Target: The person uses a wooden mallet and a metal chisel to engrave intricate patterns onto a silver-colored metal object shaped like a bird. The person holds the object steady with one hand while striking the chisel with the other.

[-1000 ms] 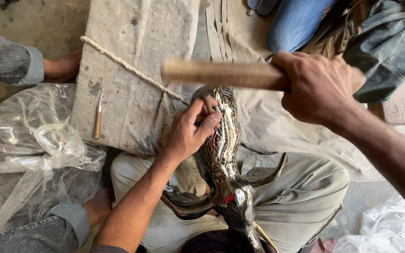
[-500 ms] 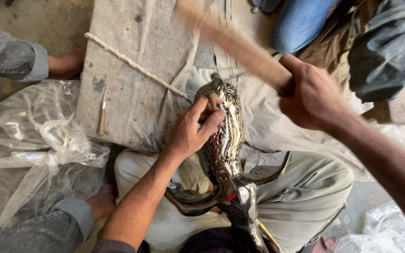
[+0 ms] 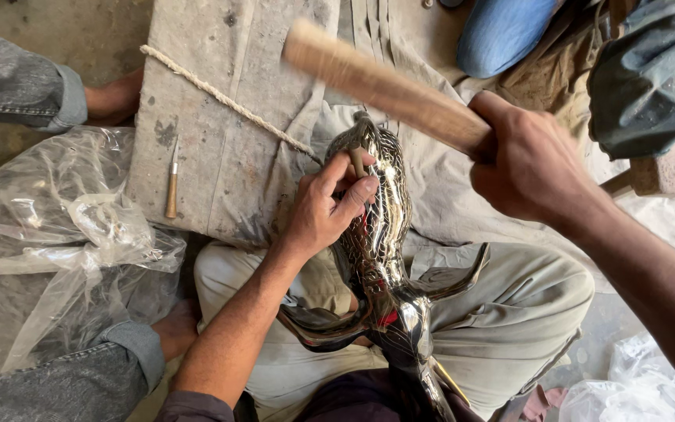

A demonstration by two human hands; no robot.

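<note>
A shiny patterned metal animal figure with curved horns lies across my lap, its head end resting on a cloth-covered block. My left hand pinches a small punch tool upright against the figure's upper surface. My right hand grips a wooden stick, raised and blurred, its far end pointing up and left above the figure.
A small wood-handled chisel lies on the cloth beside a rope running diagonally. Crumpled clear plastic sits at left. Another person's feet and denim trouser legs are at left, blue fabric at top.
My right hand has swung the wooden stick from level to tilted, its far end now higher and pointing up-left. My left hand stays on the figure with the punch.
</note>
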